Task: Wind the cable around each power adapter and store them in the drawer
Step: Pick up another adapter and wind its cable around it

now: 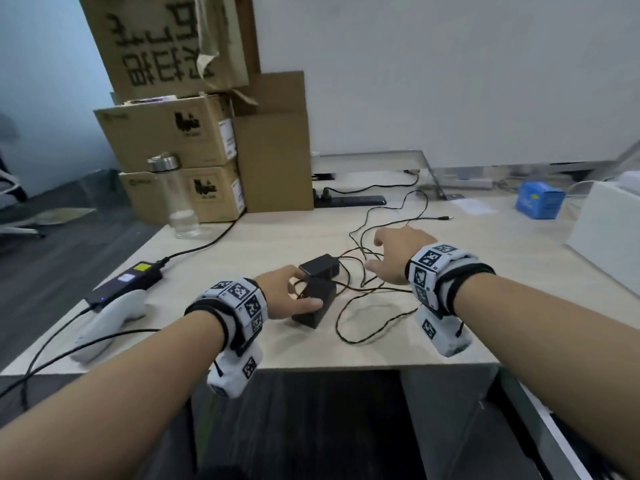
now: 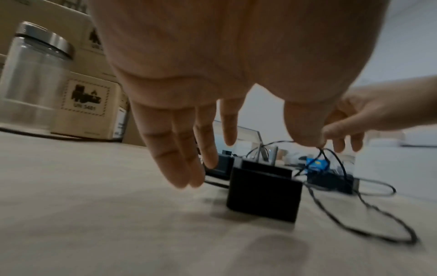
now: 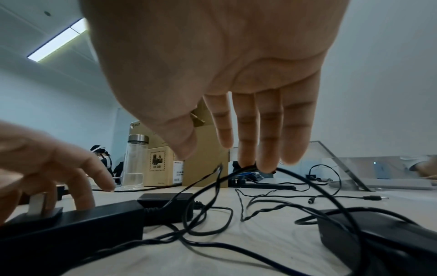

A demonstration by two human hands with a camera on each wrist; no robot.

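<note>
1. Desk: pale, carrying all of the work; backed at the far left by stacked cardboard boxes. No drawer recognisable for certain in any view.
2. Left hand: down on the near adapter, fingers close to straight and resting on its top, thumb laid along its near side. Touching but not yet clasped round it, so effectively spread.
3. Right hand: just right of the adapters, above the tangle, fingers nearly straight and pointing down. Meets a raised loop of cable at the fingertips; hooked, pinched or merely brushed, cannot tell.
4. Near adapter: small black block at the middle of the desk, close to the near edge, lying flat under the left hand.
5. Far adapter: same kind, touching or just beyond the first, untouched by either hand.
6. Possibly a third black block at the near right in the right wrist view; hidden under the wrist in the head view.
7. Cables: thin, dark, sprawled in loose crossing loops to the right and far side of the adapters, one plug end lying well out toward the far right.
8. Progress, as judged: right at the start. Nothing wound, nothing stored. Left to do: untangle, wrap each lead round its block, find and fill the drawer.
</note>
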